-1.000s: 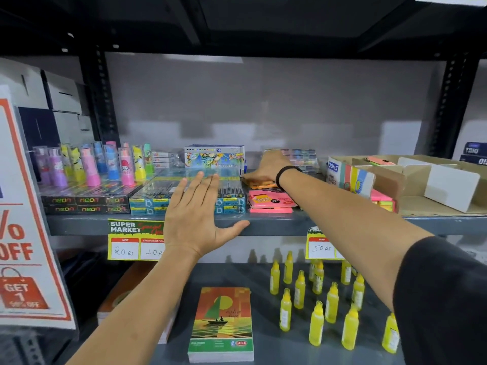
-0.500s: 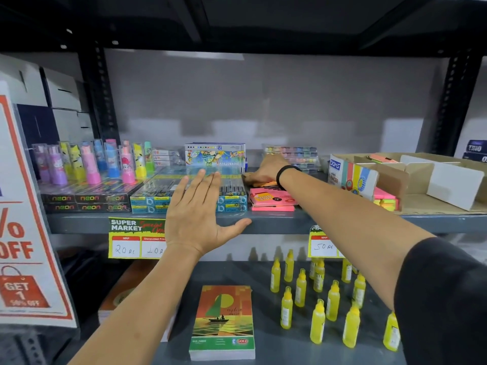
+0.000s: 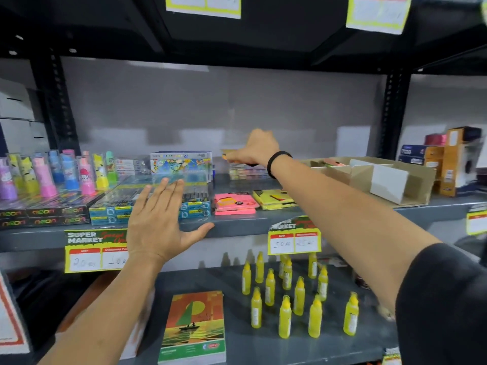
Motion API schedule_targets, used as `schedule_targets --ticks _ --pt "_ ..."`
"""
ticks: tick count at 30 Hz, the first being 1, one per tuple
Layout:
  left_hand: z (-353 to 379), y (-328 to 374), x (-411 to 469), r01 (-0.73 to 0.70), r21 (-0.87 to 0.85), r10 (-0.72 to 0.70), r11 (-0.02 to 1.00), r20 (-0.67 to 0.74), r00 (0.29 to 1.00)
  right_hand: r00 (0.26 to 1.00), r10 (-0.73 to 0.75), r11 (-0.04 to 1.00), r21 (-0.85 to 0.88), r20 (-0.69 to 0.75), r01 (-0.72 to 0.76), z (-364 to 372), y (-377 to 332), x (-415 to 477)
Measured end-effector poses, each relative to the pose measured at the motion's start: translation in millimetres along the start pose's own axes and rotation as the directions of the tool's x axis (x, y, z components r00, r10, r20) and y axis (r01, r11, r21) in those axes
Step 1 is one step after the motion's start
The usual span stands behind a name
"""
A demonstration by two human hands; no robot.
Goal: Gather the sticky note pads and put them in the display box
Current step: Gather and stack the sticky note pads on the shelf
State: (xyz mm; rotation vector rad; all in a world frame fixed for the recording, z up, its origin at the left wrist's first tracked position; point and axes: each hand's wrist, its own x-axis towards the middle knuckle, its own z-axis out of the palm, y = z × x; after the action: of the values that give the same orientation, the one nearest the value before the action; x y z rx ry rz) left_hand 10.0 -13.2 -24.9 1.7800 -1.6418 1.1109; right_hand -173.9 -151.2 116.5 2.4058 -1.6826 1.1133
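Observation:
My right hand (image 3: 254, 150) is lifted above the middle shelf, its fingers closed on a thin orange sticky note pad (image 3: 228, 155) that is mostly hidden by the hand. Below it, a pink stack of sticky note pads (image 3: 234, 202) and a yellow stack (image 3: 274, 198) lie on the shelf. The cardboard display box (image 3: 411, 180) with white dividers stands to the right; a pink and green pad (image 3: 332, 162) shows in its rear compartment. My left hand (image 3: 160, 219) hovers open, fingers spread, in front of the shelf edge.
Blue pencil boxes (image 3: 116, 209) and neon boxes (image 3: 44, 216) fill the shelf's left side, with character glue sticks (image 3: 47, 175) behind. A crayon box (image 3: 181, 164) stands at the back. Yellow bottles (image 3: 284, 299) and a notebook (image 3: 195, 327) sit on the lower shelf.
My right hand has risen off the shelf with the orange pad, uncovering the yellow stack beneath. The view has shifted right. My left hand stays open in place.

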Motion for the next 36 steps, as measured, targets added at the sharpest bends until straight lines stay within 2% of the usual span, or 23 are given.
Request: schedule_targets --ticks 6,12,16,22,26,31,36 --pt "1.5 1.3 -1.6 -0.008 -0.037 0.007 0.999 -0.026 1.0 0.983 0.093 0.996 0.015 -0.157 -0.092 -89.0 50.2 -39.8" --pt "3.1 0.9 0.2 -0.015 -0.036 0.015 0.999 0.004 1.0 0.921 0.21 0.971 -0.043 -0.327 -0.237 -149.5 119.3 -94.7" --pt "5.4 -0.3 -0.4 -0.007 -0.03 0.008 1.0 0.024 1.0 0.894 0.284 0.947 -0.045 -0.347 -0.318 -143.5 153.5 -128.6" --pt "7.9 -1.6 0.1 -0.013 -0.034 0.015 0.999 0.053 0.999 0.912 0.267 0.936 -0.141 -0.312 -0.322 -110.9 176.9 -153.7" --pt "7.6 -1.0 1.1 -0.013 -0.03 0.015 0.999 0.056 0.998 0.93 0.199 0.937 -0.218 -0.311 -0.273 -94.0 179.4 -151.8" --pt "6.7 -0.5 2.3 -0.016 -0.038 0.017 0.999 0.025 1.0 0.92 0.251 0.934 -0.176 -0.3 -0.312 -78.1 185.2 -149.2" --pt "8.5 1.8 0.5 -0.002 -0.063 0.0 0.998 -0.04 0.999 0.928 0.224 0.944 -0.172 -0.297 -0.282 -75.0 190.2 -152.7"
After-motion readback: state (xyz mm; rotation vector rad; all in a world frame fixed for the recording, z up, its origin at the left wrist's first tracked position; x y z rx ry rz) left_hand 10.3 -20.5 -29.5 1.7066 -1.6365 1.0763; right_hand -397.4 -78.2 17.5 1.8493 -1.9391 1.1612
